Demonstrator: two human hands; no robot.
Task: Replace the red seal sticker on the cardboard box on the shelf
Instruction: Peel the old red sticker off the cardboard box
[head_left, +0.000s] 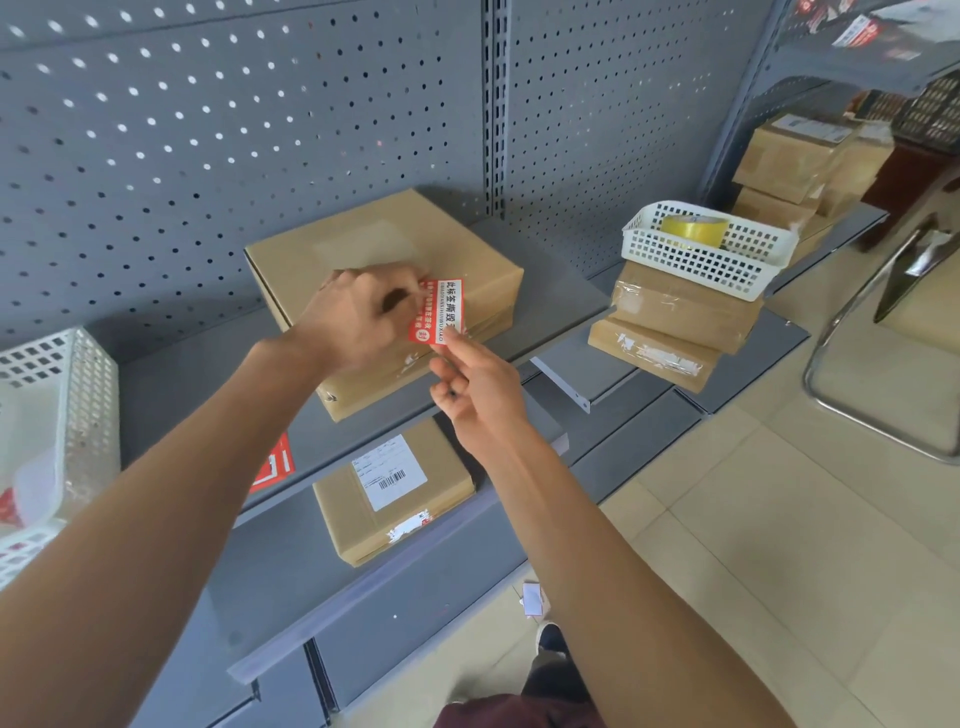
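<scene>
Grey shelf (171, 374) fills my view, perforated back panel behind. Cardboard box (395, 260) sits on upper tier, well apart from white basket (701, 254) with tape roll (693, 228). My left hand (358, 312) over box top, fingers pinched on red seal sticker (436, 312) at upper edge. My right hand (478, 384) grips lower corner between thumb and forefinger. Sticker held over box front edge; cannot tell if stuck. I judge step: placing new seal. Next: align across flap seam, press flat.
</scene>
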